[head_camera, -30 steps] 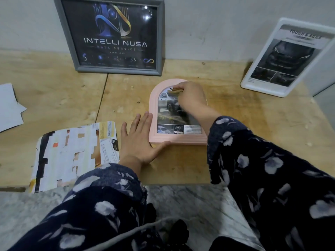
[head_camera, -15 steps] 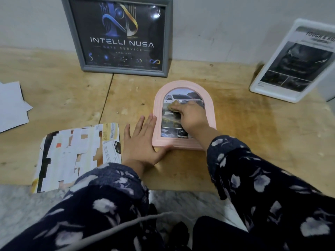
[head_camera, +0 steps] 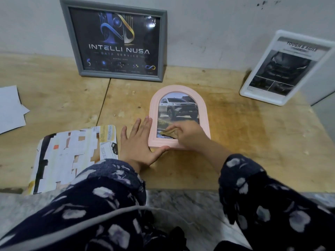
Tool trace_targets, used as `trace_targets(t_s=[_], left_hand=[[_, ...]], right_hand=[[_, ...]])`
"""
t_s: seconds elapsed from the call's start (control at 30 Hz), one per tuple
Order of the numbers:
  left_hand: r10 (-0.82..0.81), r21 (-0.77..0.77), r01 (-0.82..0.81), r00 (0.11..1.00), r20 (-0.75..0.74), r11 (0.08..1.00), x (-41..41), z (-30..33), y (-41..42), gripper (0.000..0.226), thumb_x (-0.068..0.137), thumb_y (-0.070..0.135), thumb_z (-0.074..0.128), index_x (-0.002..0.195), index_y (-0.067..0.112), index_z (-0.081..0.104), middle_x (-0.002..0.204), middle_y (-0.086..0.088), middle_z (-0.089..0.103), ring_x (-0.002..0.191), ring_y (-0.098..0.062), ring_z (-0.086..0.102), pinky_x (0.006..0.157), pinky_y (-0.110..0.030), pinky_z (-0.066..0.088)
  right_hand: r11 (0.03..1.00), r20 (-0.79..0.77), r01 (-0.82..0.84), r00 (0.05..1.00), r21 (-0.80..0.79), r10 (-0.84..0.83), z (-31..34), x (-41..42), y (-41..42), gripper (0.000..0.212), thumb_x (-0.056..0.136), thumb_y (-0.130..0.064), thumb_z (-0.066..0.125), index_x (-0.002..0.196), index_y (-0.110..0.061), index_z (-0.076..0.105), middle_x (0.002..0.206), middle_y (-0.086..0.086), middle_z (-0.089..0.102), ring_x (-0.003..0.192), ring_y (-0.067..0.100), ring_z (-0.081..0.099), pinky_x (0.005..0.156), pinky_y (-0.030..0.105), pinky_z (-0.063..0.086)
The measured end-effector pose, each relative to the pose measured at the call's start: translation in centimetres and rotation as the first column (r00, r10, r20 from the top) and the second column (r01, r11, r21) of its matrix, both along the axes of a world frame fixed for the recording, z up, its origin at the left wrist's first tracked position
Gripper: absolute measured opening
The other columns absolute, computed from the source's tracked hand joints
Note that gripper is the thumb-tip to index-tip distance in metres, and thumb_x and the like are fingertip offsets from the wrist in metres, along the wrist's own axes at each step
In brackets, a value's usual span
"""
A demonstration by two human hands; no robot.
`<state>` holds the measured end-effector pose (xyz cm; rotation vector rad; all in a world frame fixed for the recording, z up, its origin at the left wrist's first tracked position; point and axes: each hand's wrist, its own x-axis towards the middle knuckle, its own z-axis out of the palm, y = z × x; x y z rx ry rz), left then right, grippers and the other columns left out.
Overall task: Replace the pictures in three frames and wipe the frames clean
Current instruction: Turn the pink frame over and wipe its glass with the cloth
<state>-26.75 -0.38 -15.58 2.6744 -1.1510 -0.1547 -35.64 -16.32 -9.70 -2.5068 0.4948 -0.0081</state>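
Observation:
A pink arched frame (head_camera: 204, 113) lies flat on the wooden table (head_camera: 253, 142) with a car picture in it. My right hand (head_camera: 188, 134) rests on the lower part of its glass, fingers pinched on a small tan cloth (head_camera: 166, 132). My left hand (head_camera: 137, 142) lies flat on the table, fingers spread, its thumb against the frame's bottom left corner. A grey frame (head_camera: 73, 38) with a dark logo poster leans on the wall behind. A white frame (head_camera: 261, 98) with a dark car picture leans at the far right.
A cut-up magazine (head_camera: 72, 156) lies left of my left hand near the table's front edge. White paper sheets (head_camera: 9, 109) sit at the far left. The wall runs along the back, and a marbled floor shows below the table edge.
My right hand has slid with the cloth from the top of the pink frame's glass down to its bottom, uncovering the car picture. My left hand has stayed in place.

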Motion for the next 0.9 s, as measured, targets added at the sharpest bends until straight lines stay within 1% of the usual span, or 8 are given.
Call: trace_targets(t_s=[0.07, 0.17, 0.23, 0.33, 0.4, 0.5, 0.67, 0.9], left_hand=[[0.003, -0.005, -0.003, 1.0, -0.008, 1.0, 0.0, 0.0, 0.0, 0.107, 0.07, 0.091, 0.016, 0.155, 0.027, 0.006, 0.162, 0.011, 0.006, 0.15, -0.013, 0.003, 0.118, -0.052, 0.001], [-0.001, -0.014, 0.001, 1.0, -0.02, 1.0, 0.0, 0.1, 0.1, 0.107, 0.07, 0.09, 0.015, 0.155, 0.027, 0.005, 0.162, 0.011, 0.005, 0.15, -0.012, 0.001, 0.118, -0.052, -0.001], [-0.004, -0.025, 0.003, 1.0, -0.029, 1.0, 0.1, 0.0, 0.1, 0.105, 0.071, 0.09, 0.017, 0.155, 0.027, 0.005, 0.162, 0.011, 0.006, 0.15, -0.012, 0.001, 0.118, -0.051, -0.002], [-0.003, -0.028, 0.002, 0.999, -0.037, 1.0, 0.1, 0.0, 0.0, 0.101, 0.075, 0.087, 0.023, 0.155, 0.028, 0.004, 0.162, 0.011, 0.005, 0.15, -0.012, 0.0, 0.118, -0.051, -0.004], [-0.001, -0.028, 0.0, 0.999, -0.039, 1.0, 0.2, 0.0, 0.0, 0.101, 0.076, 0.087, 0.024, 0.155, 0.029, 0.003, 0.162, 0.012, 0.003, 0.149, -0.011, -0.002, 0.118, -0.051, -0.006], [-0.001, -0.029, 0.0, 0.999, -0.044, 1.0, 0.1, 0.1, -0.1, 0.103, 0.074, 0.089, 0.024, 0.155, 0.029, 0.002, 0.162, 0.013, 0.002, 0.149, -0.009, -0.003, 0.118, -0.05, -0.007], [-0.002, -0.02, 0.001, 0.999, -0.053, 1.0, 0.2, 0.1, 0.0, 0.107, 0.071, 0.091, 0.017, 0.155, 0.027, 0.004, 0.162, 0.012, 0.004, 0.149, -0.011, -0.001, 0.118, -0.052, -0.004], [0.005, -0.027, -0.006, 0.999, -0.041, 1.0, 0.0, 0.1, -0.1, 0.105, 0.073, 0.09, 0.022, 0.155, 0.027, 0.006, 0.162, 0.011, 0.006, 0.15, -0.012, 0.002, 0.118, -0.052, -0.001]], right_hand=[[0.932, -0.091, 0.136, 0.99, 0.336, -0.112, 2.0, 0.6, -0.9, 0.031, 0.092, 0.005, 0.045, 0.113, -0.001, 0.066, 0.112, 0.009, 0.067, 0.079, 0.003, 0.058, 0.058, -0.004, 0.036], [0.84, 0.001, 0.325, 0.933, 0.435, -0.361, 3.1, 2.2, -2.4, 0.034, 0.095, 0.007, 0.04, 0.118, 0.0, 0.063, 0.107, 0.002, 0.061, 0.073, -0.008, 0.05, 0.051, -0.007, 0.032], [0.881, 0.103, 0.337, 0.915, 0.332, -0.389, 2.9, 3.8, -2.9, 0.035, 0.095, 0.003, 0.039, 0.119, -0.005, 0.065, 0.112, -0.001, 0.064, 0.088, -0.001, 0.059, 0.067, -0.003, 0.038], [0.936, 0.133, 0.337, 0.928, 0.105, -0.348, 1.3, 6.5, -3.6, 0.042, 0.092, -0.002, 0.042, 0.122, -0.02, 0.064, 0.121, 0.0, 0.066, 0.11, 0.019, 0.061, 0.094, 0.025, 0.046], [0.942, 0.104, 0.335, 0.938, -0.035, -0.33, 0.0, 8.2, -3.9, 0.047, 0.088, -0.002, 0.045, 0.125, -0.026, 0.062, 0.123, 0.005, 0.064, 0.107, 0.026, 0.059, 0.093, 0.034, 0.049], [0.938, -0.034, 0.263, 0.96, -0.225, -0.277, -1.2, 9.4, -3.6, 0.05, 0.088, -0.001, 0.041, 0.132, -0.02, 0.055, 0.124, 0.011, 0.058, 0.116, 0.031, 0.048, 0.089, 0.036, 0.046], [0.942, -0.131, 0.028, 0.989, -0.336, -0.076, -1.0, 8.2, -2.4, 0.063, 0.086, 0.009, 0.036, 0.139, -0.024, 0.046, 0.131, 0.011, 0.049, 0.124, 0.035, 0.036, 0.09, 0.041, 0.043], [0.906, -0.202, -0.123, 0.978, -0.405, 0.042, -1.2, 4.2, 0.9, 0.048, 0.091, -0.005, 0.038, 0.136, -0.019, 0.048, 0.136, 0.003, 0.044, 0.129, 0.029, 0.031, 0.093, 0.04, 0.042]])
